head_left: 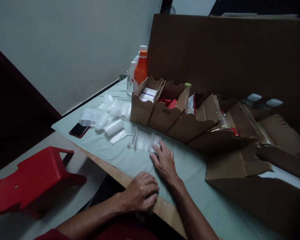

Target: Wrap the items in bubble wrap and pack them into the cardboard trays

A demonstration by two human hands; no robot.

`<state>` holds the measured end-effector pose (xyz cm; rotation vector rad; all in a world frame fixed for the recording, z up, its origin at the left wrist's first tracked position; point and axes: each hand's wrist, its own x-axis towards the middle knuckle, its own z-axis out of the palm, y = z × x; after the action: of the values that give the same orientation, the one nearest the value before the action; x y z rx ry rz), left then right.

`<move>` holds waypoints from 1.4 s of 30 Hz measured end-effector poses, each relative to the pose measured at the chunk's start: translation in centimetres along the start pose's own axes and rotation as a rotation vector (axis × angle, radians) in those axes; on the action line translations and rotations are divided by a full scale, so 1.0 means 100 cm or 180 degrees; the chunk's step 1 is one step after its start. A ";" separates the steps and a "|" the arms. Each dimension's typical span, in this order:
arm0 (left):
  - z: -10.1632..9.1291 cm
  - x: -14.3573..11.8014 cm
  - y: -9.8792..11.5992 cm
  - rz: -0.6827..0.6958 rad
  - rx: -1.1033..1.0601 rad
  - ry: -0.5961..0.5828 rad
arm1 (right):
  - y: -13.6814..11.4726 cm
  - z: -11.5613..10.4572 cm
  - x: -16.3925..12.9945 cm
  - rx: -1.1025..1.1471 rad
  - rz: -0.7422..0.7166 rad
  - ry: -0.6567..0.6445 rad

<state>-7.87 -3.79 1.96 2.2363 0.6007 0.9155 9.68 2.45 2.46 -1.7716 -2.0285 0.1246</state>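
The bubble wrap (pixel 144 141) lies flat on the tabletop (pixel 190 166), just ahead of the right hand (pixel 165 163), whose fingertips (pixel 157 148) press on its near edge. That hand is spread out, palm down, gripping nothing. The left hand (pixel 141 191) rests nearer the body at the tabletop's edge, fingers curled under into a loose fist; nothing shows inside it.

From the head view, the sheet looks partly lifted at its far left end, so the sound way to handle it, as I judge, is to keep the right fingertips pinning the near edge while smoothing outward, since bubble wrap is light and springy and will slide or curl if pushed from one corner only. The left hand is free to steady the other end.

Left of and beyond the hands lie more rolls (pixel 113 127) of wrap and a phone (pixel 78 130), well apart from the fingers. Beyond the right hand stands a row of cardboard boxes (pixel 162 110), close to the sheet's far edge; smoothing strokes are better kept short so the sheet does not ride up against them. Bottles (pixel 140 70) stand farther back.
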 end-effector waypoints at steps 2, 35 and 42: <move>-0.002 -0.001 -0.005 -0.0088 -0.0119 0.0244 | 0.018 0.002 -0.004 0.0013 0.0236 0.0197; -0.206 0.003 -0.038 -0.1929 -0.3509 0.3732 | -0.067 -0.010 0.141 0.2314 -0.0221 0.0087; -0.152 0.011 -0.021 -0.2225 -0.3799 0.2447 | -0.080 -0.045 0.078 0.2979 -0.0640 -0.0810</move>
<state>-18.80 4.20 9.34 0.5197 0.7799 1.2437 3.44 7.55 11.39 -0.9837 -1.8093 1.0794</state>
